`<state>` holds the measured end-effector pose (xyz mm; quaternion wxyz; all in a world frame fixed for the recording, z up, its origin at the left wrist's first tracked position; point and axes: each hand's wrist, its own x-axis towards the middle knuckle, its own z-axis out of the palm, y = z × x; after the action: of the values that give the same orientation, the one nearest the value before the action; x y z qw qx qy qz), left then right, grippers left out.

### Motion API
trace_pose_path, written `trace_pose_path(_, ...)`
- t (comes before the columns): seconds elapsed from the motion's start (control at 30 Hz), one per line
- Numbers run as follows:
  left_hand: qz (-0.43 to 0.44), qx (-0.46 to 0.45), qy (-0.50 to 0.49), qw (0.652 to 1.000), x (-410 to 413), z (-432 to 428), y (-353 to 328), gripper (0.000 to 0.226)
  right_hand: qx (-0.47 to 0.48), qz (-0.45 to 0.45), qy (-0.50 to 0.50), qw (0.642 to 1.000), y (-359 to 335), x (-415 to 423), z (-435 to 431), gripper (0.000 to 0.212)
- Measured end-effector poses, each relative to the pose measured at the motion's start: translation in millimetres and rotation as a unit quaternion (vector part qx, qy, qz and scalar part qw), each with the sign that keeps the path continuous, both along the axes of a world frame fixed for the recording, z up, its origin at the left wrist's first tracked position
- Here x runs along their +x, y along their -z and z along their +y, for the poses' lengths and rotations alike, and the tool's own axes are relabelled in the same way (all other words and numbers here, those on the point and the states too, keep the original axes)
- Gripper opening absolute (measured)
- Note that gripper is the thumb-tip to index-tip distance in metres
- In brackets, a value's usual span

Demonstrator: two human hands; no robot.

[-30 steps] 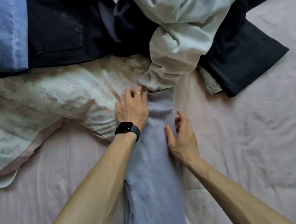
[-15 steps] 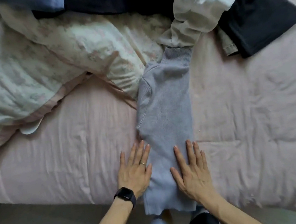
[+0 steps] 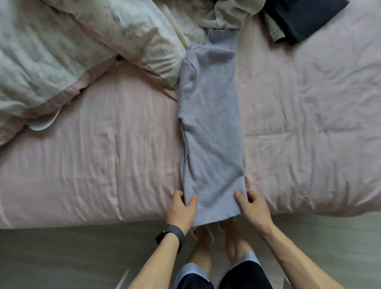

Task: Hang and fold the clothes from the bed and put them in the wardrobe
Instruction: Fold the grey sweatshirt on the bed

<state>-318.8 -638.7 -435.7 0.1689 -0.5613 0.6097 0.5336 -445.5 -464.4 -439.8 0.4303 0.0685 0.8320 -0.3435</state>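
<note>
- The grey-blue sweater [image 3: 210, 130] lies on the pink bed cover [image 3: 82, 174], folded lengthwise into a narrow strip that runs from the near bed edge toward the clothes pile
- The hem end of the strip overhangs the near edge of the bed; the ribbed far end touches a pale crumpled garment [image 3: 240, 2]
- The left hand [image 3: 181, 210] pinches the left hem corner: thumb on top of the knit, fingers curled beneath the edge
- The right hand [image 3: 253, 204] pinches the right hem corner in the same way, thumb on top
- A dark watch [image 3: 171, 235] sits on the left wrist; a ring [image 3: 176, 194] shows on a left finger
- A floral duvet [image 3: 46, 53] lies bunched to the left, its edge touching the sweater's upper left side
- A dark garment [image 3: 306, 2] lies at the far right, well apart from the hands
</note>
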Motion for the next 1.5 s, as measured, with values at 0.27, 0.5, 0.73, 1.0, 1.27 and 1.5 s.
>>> trace_pose_path(0.27, 0.003, 0.009, -0.078, 0.997, 29, -6, -3, 0.025, 0.039, 0.030, -0.004, 0.999, -15, 10, 25, 0.029)
trace_pose_path(0.5, -0.112, 0.005, 0.095, 0.989, 80, 33, -23, 0.054, 0.078, -0.023, -0.005, 0.997, -25, 59, 70, 0.037)
trace_pose_path(0.73, -0.073, 0.035, -0.047, 0.996, 78, 62, -49, 0.030, 0.032, -0.015, 0.029, 0.999, -54, 60, 82, 0.024)
trace_pose_path(1.0, 0.113, 0.123, -0.133, 0.977, -1, 3, -107, 0.027, -0.161, -0.089, 0.176, 0.967, -79, -19, 23, 0.018)
trace_pose_path(1.27, 0.016, -0.194, 0.177, 0.965, -68, -52, -122, 0.038, -0.049, 0.108, 0.016, 0.993, -95, -81, -19, 0.021)
trace_pose_path(1.5, -0.042, -0.328, 0.228, 0.916, -116, -84, -106, 0.060, 0.014, 0.209, 0.008, 0.978, -75, -133, -54, 0.036)
